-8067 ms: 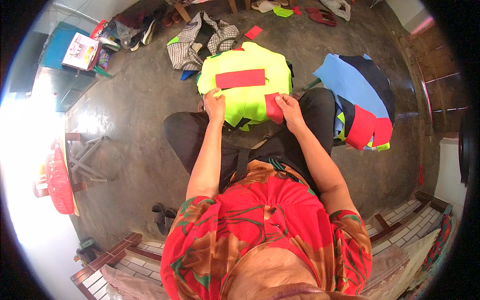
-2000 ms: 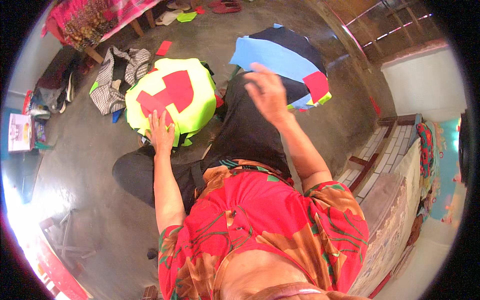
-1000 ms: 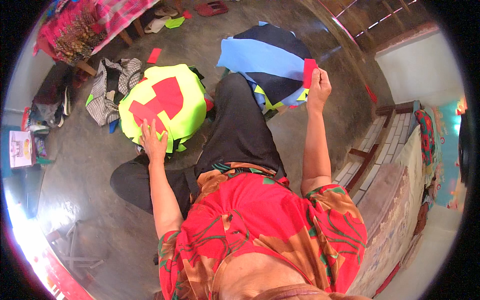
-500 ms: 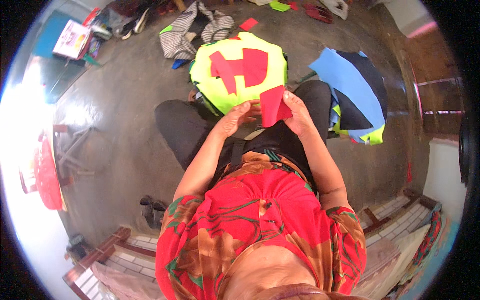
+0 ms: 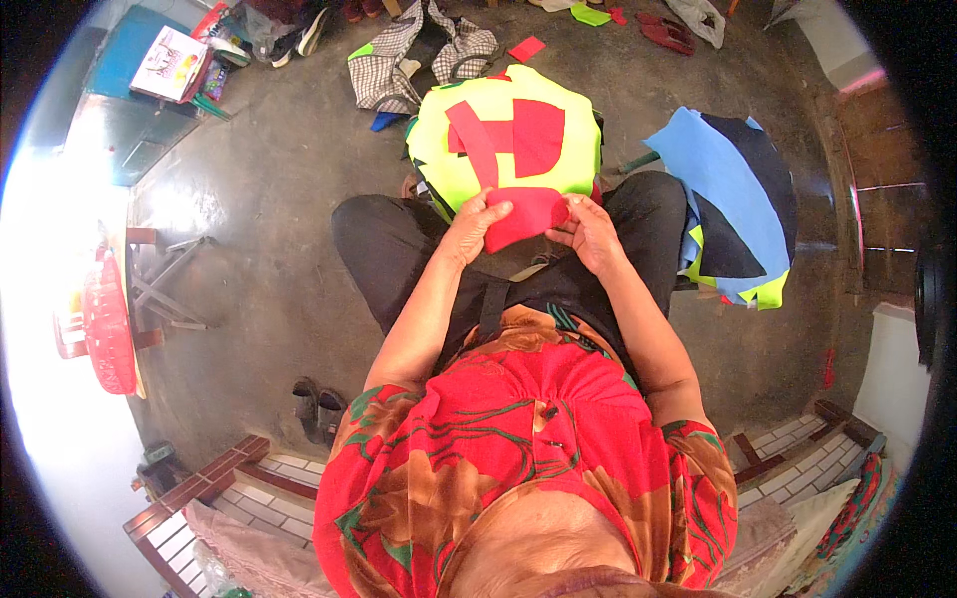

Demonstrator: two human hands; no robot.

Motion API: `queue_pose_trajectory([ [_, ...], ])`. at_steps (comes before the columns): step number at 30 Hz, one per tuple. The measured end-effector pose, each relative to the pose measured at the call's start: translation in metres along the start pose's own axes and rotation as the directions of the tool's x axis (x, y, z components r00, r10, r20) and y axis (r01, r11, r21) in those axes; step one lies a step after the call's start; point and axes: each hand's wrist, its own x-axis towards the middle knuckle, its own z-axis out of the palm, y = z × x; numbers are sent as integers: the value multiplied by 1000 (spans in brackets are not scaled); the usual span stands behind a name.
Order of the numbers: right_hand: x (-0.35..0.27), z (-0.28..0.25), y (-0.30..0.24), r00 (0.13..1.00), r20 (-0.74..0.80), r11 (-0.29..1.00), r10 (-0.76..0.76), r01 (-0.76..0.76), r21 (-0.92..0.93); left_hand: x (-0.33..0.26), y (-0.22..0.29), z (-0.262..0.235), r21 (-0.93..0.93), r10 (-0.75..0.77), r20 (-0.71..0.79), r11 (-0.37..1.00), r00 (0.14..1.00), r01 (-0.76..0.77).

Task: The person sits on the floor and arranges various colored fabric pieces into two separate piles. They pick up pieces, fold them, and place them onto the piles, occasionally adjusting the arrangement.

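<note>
A red fabric piece [image 5: 522,213] is stretched between my two hands in front of my lap. My left hand [image 5: 471,227] pinches its left edge, thumb on top. At the right upper corner, the fingers of my right hand [image 5: 588,231] are closed on it. Just beyond lies a heap of neon-yellow cloth [image 5: 579,140], with red cut pieces [image 5: 538,138] on its top, including a long strip. The near side of this heap is partly hidden by the piece I hold. What supports the heap cannot be seen.
To the right of my knee sits a pile of light-blue, black and yellow cloth [image 5: 733,199]. Checked fabric [image 5: 389,70] and a small red scrap [image 5: 526,49] lie on the floor ahead. Dark shoes [image 5: 317,409] stand at left, near a tiled ledge [image 5: 229,488]. A red plastic chair [image 5: 108,324] is far left.
The red piece has turned from hanging upright at my right hand to lying crosswise. My left hand has taken hold of its left edge. The whole view has shifted slightly.
</note>
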Motion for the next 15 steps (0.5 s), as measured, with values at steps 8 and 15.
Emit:
queue_pose_trajectory([
  [8,4,-6,2,999,21,997,-27,29,-77,41,71,10,142,400,-51,910,915,-390],
  [15,4,-4,0,998,58,993,-5,11,-118,77,83,-17,255,416,-208,897,885,-361],
])
